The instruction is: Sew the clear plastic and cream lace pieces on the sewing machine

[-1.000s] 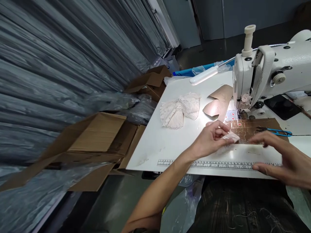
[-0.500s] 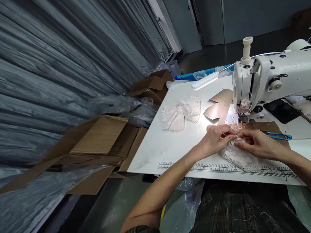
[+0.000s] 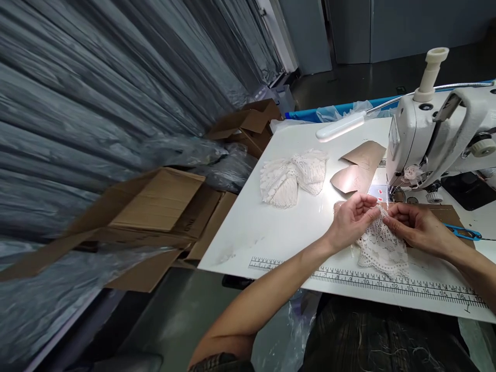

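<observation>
A piece of white lace (image 3: 382, 250) hangs from the fingers of both hands, its scalloped lower edge over the ruler strip. My left hand (image 3: 351, 222) pinches its top edge from the left, and my right hand (image 3: 416, 227) pinches it from the right. Both are just in front of the sewing machine (image 3: 411, 134), whose needle area is beyond the fingertips. Gathered white lace pieces (image 3: 293, 178) lie on the left part of the table. Brown paper patterns (image 3: 358, 168) rest beside the machine head.
The white table (image 3: 240, 232) has a printed ruler (image 3: 360, 279) along its front edge. Blue thread snips (image 3: 463, 232) lie right of my right hand. A white lamp (image 3: 341, 126) stretches over the table. Open cardboard boxes (image 3: 158, 199) stand at the left.
The lace now hangs flatter and more spread below my fingers, where before it was bunched. The camera view has shifted, so the machine appears larger and further right.
</observation>
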Demonstrator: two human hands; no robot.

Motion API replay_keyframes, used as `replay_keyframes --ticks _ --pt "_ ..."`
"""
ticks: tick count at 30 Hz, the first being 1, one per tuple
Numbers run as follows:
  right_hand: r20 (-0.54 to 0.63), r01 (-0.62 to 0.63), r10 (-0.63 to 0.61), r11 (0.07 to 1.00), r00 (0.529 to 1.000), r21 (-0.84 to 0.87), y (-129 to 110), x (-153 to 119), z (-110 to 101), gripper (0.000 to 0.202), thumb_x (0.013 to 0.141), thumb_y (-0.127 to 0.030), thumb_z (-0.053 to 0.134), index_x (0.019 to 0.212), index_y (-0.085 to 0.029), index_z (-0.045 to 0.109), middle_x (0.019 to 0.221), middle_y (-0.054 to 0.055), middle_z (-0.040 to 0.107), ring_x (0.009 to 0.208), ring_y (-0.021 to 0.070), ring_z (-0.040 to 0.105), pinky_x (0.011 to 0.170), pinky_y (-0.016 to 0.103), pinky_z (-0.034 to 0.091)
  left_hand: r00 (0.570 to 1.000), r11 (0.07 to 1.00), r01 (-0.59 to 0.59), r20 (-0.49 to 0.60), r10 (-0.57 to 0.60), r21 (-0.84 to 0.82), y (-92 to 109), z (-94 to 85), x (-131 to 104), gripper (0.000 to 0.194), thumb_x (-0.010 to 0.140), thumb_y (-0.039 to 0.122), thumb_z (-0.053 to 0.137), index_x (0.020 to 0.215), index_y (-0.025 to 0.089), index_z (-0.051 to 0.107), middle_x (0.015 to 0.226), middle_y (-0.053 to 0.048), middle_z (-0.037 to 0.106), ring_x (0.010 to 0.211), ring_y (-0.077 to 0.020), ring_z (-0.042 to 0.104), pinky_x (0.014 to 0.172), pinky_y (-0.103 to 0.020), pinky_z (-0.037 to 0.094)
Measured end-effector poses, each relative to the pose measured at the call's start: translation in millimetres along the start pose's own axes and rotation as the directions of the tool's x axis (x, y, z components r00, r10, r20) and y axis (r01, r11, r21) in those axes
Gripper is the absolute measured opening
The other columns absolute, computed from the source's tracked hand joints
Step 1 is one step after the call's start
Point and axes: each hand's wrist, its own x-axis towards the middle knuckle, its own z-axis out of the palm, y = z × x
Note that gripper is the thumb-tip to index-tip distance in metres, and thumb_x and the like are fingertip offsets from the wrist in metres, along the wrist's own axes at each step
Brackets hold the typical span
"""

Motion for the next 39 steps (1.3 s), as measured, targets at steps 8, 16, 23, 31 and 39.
replay_keyframes --ticks 8,16,23,31,39 --pt "-0.016 0.024 -0.027 0.991 1.000 -0.133 -3.6 -3.5 0.9 0.037 0.087 -0.055 0.058 0.075 -0.020 0.055 0.065 -0.001 0.049 0.057 0.0107 0.041 0.049 0.025 0.032 0.999 1.000 -0.003 -0.051 0.003 -0.011 1.1 3.6 -2.5 0.037 0.077 0.031 0.076 0.102 0.013 0.054 0.081 -0.002 0.068 0.069 -0.0097 0.064 0.066 -0.023 0.055" --pt "-0.022 0.012 -0.012 0.999 1.000 -0.037 2.2 -2.7 4.0 0.048 0.084 -0.067 0.057 0.073 -0.020 0.053 0.059 -0.005 0.039 0.051 0.0087 0.031 0.045 0.025 0.026 0.989 0.975 0.115 -0.065 -0.129 -0.190 4.6 5.2 -2.3 0.042 0.072 0.025 0.081 0.100 0.013 0.052 0.079 0.000 0.066 0.071 -0.0087 0.063 0.069 -0.023 0.052" --pt "-0.067 0.020 -0.029 0.989 0.997 -0.144 4.7 -4.2 -0.8 0.057 0.088 -0.074 0.045 0.068 -0.021 0.047 0.058 -0.005 0.033 0.051 0.0090 0.028 0.044 0.026 0.023 0.987 0.981 0.156 0.042 -0.153 -0.113 5.8 0.5 -6.1 0.054 0.069 0.023 0.084 0.113 0.012 0.053 0.090 -0.003 0.062 0.082 -0.0114 0.061 0.075 -0.028 0.055" --pt "-0.194 0.005 -0.048 0.977 0.980 -0.214 5.9 -11.2 -12.1 0.051 0.089 -0.069 0.049 0.093 -0.021 0.063 0.079 0.007 0.067 0.063 0.0162 0.057 0.055 0.030 0.046 0.988 0.985 0.155 0.008 -0.155 -0.076 6.8 -1.4 -6.5 0.053 0.069 0.027 0.083 0.111 0.012 0.056 0.092 -0.003 0.061 0.082 -0.0114 0.061 0.077 -0.029 0.056" --pt "-0.178 0.150 -0.238 0.903 0.955 -0.402 -6.4 -15.0 -6.5 0.031 0.085 -0.051 0.064 0.096 -0.022 0.063 0.071 0.002 0.060 0.058 0.0144 0.052 0.054 0.030 0.044 0.991 0.989 0.135 0.014 -0.135 -0.061 5.9 -2.0 -6.7 0.053 0.069 0.028 0.082 0.112 0.011 0.056 0.093 -0.004 0.061 0.085 -0.0131 0.061 0.082 -0.033 0.056"
